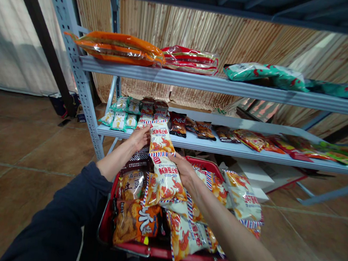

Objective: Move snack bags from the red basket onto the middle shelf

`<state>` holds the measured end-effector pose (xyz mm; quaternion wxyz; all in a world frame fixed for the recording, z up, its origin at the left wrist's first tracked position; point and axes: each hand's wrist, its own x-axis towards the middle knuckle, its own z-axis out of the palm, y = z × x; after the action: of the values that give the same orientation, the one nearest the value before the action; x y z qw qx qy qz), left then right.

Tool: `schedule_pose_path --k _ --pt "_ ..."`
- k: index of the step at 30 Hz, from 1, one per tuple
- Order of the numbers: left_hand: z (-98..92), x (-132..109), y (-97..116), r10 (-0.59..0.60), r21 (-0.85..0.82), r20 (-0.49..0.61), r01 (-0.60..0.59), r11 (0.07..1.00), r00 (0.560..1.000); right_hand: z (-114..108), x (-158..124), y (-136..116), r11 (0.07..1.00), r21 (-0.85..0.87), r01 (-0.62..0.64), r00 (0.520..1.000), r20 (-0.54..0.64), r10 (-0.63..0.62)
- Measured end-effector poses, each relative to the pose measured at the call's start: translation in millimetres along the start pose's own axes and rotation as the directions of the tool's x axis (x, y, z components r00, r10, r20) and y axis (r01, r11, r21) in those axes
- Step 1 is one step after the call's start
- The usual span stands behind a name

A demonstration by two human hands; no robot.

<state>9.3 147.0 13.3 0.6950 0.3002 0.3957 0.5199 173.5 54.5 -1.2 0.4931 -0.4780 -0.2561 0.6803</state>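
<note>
My left hand (141, 138) is closed on the left edge of a white and orange snack bag (161, 139) with red lettering, held at the front edge of the lower shelf. My right hand (181, 169) pinches around the bottom end of that bag, where it meets a second matching bag (167, 178) hanging over the basket. Whether the two bags are joined I cannot tell. Beneath my hands stands a red shopping basket (158, 251), heaped with more such bags, a brown snack bag (132, 183) and an orange-and-brown snack bag (137, 222).
On the lower shelf (221, 146) lie small green-and-white packs (119, 120), dark brown packs (178, 124) and other colourful packets. The upper shelf (185, 77) carries an orange bag (120, 45), a red bag (190, 59) and teal bags (259, 73). A blue metal post (87, 101) rises at left.
</note>
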Motion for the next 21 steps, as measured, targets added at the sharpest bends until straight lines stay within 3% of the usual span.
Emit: schedule_pose_path --k 2,4,14,19,21 --pt "-2.3 -5 -7 -0.043 -0.057 0.032 0.044 0.997 0.999 0 -1 -1 1.000 0.010 -0.013 1.000 -0.005 0.013" --pt "-4.1 -10 -12 -0.010 -0.095 0.057 0.015 0.995 0.998 1 -3 -2 1.000 0.011 -0.018 1.000 -0.006 0.018" --pt "2.5 -23 -10 0.103 0.030 -0.096 -0.100 0.995 0.990 7 -6 1 1.000 -0.028 -0.011 1.000 -0.029 0.010" --pt "3.9 -28 -10 0.203 0.013 -0.027 -0.203 0.979 0.979 7 -6 0 0.999 -0.052 -0.009 1.000 -0.025 0.008" --pt "4.3 -28 -11 0.228 0.034 -0.047 -0.227 0.973 0.972 6 -4 2 0.998 -0.052 -0.023 0.999 -0.024 0.022"
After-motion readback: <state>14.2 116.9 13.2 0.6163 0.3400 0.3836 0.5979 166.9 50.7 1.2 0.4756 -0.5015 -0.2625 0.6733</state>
